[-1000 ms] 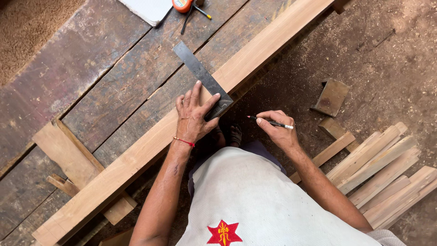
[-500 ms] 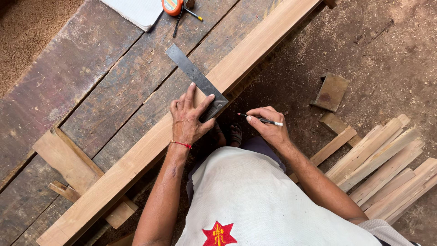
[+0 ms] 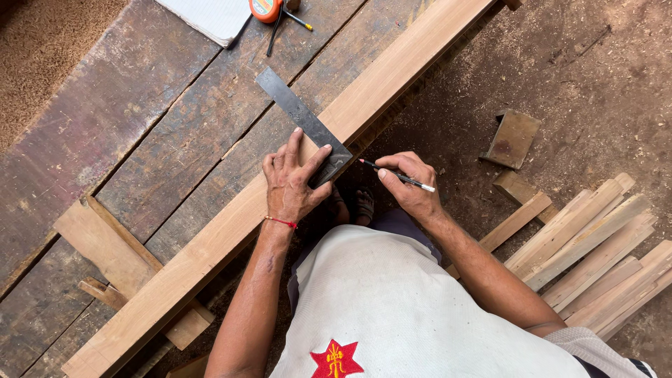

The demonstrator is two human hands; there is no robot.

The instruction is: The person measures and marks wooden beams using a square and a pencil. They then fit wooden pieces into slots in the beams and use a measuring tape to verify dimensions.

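Wood everywhere: dark weathered workbench (image 3: 140, 133) fills the left, with a long pale plank (image 3: 231, 217) lying diagonally along its near edge so the face is up for marking. Dirt floor (image 3: 595, 77) on the right holds a loose stack of offcut strips (image 3: 595, 245) and two small blocks, well apart from the work. Steel try square (image 3: 297, 119) lies across the plank, blade running onto the bench, stock apparently hooked at the plank's near edge, likely to give a true right-angle line. Left hand (image 3: 290, 178) is pressed flat and spread over the square and plank, pinning both so nothing slips. Right hand (image 3: 409, 185) is closed around a pencil (image 3: 395, 175) in a writing grip, tip pointing at the square's corner, just beside it, not clearly touching wood. Top edge: white notebook (image 3: 203, 17), orange tape measure (image 3: 264, 8), parked out of the way.
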